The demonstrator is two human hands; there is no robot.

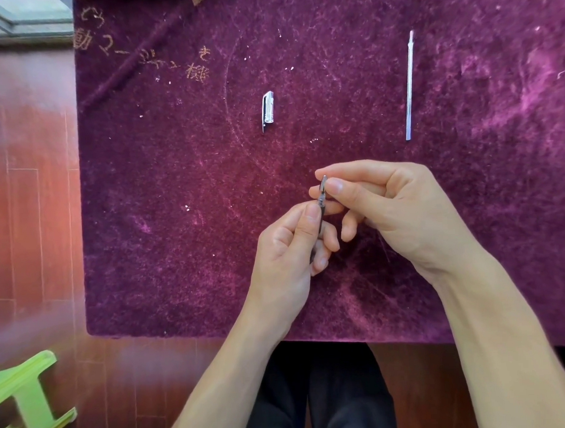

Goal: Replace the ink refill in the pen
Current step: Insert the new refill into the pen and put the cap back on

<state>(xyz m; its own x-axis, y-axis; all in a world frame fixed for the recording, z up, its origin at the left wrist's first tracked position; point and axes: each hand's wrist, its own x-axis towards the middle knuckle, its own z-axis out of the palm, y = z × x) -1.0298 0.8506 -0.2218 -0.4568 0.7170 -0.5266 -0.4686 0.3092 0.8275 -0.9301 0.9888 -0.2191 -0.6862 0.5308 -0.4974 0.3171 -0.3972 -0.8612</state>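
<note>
Purple cloth (177,218): both hands grip pen (322,199).

Purple velvet tablecloth (166,251) with gold lettering, reddish wooden floor (32,224), green plastic stool (24,400), daylit window (20,15) top-left

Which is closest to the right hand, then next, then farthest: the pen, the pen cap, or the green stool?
1. Pen: pinched at its tip by the right hand.
2. Pen cap: lying up and to the left on the purple cloth.
3. Green stool: far lower left, on the floor.
</note>
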